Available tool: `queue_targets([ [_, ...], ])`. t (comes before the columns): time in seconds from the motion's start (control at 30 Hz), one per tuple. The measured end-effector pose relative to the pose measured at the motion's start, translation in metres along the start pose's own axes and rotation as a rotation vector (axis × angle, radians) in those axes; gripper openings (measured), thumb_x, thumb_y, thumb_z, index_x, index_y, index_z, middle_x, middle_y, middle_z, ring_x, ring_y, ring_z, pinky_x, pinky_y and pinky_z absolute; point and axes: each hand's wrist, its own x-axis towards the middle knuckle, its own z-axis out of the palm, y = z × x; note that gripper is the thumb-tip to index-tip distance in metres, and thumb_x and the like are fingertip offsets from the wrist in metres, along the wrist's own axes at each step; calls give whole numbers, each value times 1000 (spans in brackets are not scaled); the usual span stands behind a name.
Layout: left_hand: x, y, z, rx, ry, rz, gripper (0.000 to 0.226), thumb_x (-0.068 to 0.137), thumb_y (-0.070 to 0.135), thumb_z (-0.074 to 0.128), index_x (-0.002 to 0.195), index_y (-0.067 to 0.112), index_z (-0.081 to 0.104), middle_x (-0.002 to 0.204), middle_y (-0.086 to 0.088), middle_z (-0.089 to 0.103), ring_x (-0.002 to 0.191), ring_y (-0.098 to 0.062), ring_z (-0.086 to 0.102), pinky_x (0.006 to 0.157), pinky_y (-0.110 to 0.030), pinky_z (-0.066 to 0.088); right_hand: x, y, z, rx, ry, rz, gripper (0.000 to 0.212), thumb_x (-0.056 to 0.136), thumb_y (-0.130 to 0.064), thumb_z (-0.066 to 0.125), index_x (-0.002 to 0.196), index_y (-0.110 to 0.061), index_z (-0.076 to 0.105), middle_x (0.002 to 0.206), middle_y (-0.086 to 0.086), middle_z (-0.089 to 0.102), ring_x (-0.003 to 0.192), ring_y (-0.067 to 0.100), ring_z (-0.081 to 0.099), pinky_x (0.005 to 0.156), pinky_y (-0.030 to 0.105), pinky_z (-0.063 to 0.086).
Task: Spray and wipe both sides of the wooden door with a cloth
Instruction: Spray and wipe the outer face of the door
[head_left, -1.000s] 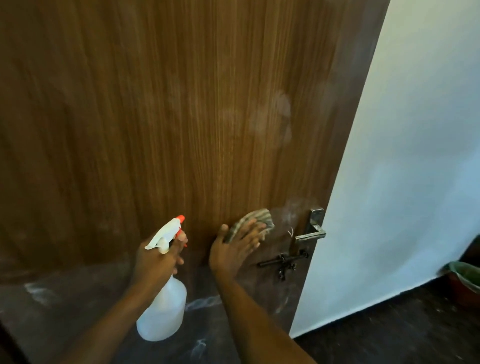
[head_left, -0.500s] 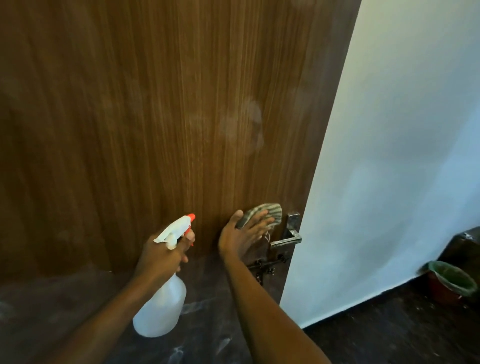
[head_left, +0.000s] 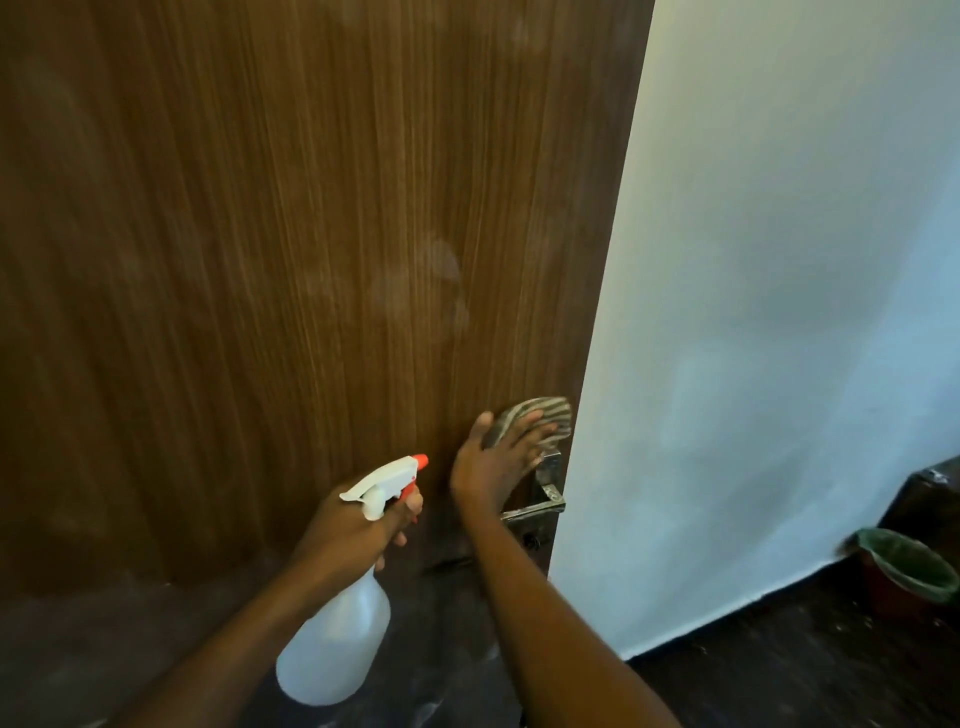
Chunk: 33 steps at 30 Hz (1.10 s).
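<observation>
The brown wooden door (head_left: 291, 249) fills the left and middle of the head view, with pale hazy patches at mid height. My right hand (head_left: 493, 462) presses a striped grey cloth (head_left: 550, 410) flat against the door near its right edge, just above the metal handle (head_left: 540, 506). The fingers are spread over the cloth. My left hand (head_left: 358, 530) grips the neck of a white spray bottle (head_left: 337, 654) with an orange nozzle tip, its nozzle pointing right and up, a short way left of the right hand.
A pale wall (head_left: 779, 312) stands right of the door's edge. A dark bin with a green liner (head_left: 906, 571) sits on the dark floor at the lower right. The door's lower part shows a dark glossy panel.
My right hand has slid the cloth rightward along the door to its edge, above the handle. The spray bottle stays beside it, and the view has shifted right.
</observation>
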Motion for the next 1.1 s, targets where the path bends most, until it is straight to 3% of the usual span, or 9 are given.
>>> queue_targets([
  [0.07, -5, 7, 7, -5, -18, 46, 8, 92, 33, 56, 98, 33, 62, 79, -2, 71, 57, -16, 64, 43, -18, 46, 37, -10, -23, 56, 48, 129, 79, 95, -65, 12, 153, -24, -23, 162, 3, -26, 151, 31, -15, 123, 51, -1],
  [0.17, -6, 16, 19, -87, 4, -12, 14, 90, 18, 59, 101, 10, 62, 81, -7, 64, 48, -8, 63, 38, -13, 44, 54, -3, -38, 114, 38, 253, 77, 99, -62, 15, 154, -22, -20, 163, 5, -22, 151, 31, -12, 123, 48, -4],
  [0.23, -4, 18, 26, -65, 29, -14, 26, 89, 23, 62, 104, 2, 62, 81, -8, 65, 51, -10, 64, 40, -15, 46, 29, 5, -31, 3, -31, 114, 79, 98, -62, 15, 155, -20, -19, 163, 7, -22, 151, 32, -13, 121, 46, -5],
  [0.33, -3, 21, 34, -78, 53, -22, 64, 64, 57, 69, 105, 7, 65, 77, -9, 68, 56, -19, 63, 47, -26, 49, -8, 22, -14, -153, -157, -117, 84, 93, -65, 15, 155, -18, -17, 162, 7, -24, 151, 32, -13, 121, 43, -4],
  [0.47, -12, 16, 44, -66, 89, -24, 38, 79, 38, 68, 106, 11, 64, 82, -9, 70, 63, -21, 65, 49, -24, 50, 39, 24, -38, -164, -100, -26, 81, 99, -60, 18, 155, -13, -16, 163, 14, -19, 151, 35, -10, 123, 47, -3],
  [0.57, -22, 9, 51, -83, 121, -44, 36, 81, 32, 69, 109, 10, 63, 87, -9, 70, 65, -21, 66, 48, -20, 49, 72, 28, -62, -65, -75, 86, 79, 101, -58, 24, 156, -16, -15, 163, 10, -19, 152, 36, -4, 123, 50, 6],
  [0.77, -21, 7, 66, -118, 149, -71, 31, 86, 23, 66, 110, 3, 63, 87, -10, 69, 53, -11, 65, 42, -15, 46, 29, 67, -49, -441, -151, -338, 82, 101, -45, 42, 157, -9, -6, 165, 15, -9, 152, 35, -2, 124, 45, 7],
  [0.97, -17, -3, 93, -105, 146, -90, 42, 82, 32, 69, 115, 7, 60, 95, -10, 70, 69, -23, 67, 44, -18, 47, 71, 63, -76, -395, -195, -26, 80, 102, -33, 46, 156, -10, -8, 165, 16, 0, 150, 38, 17, 119, 50, 27],
  [1.1, -12, -6, 108, -156, 131, -138, 42, 85, 24, 67, 118, 1, 57, 98, -16, 68, 65, -21, 64, 41, -17, 47, 38, 87, -81, -641, -254, -432, 77, 103, -33, 46, 157, -8, -3, 164, 18, -5, 152, 37, 2, 124, 45, 14],
])
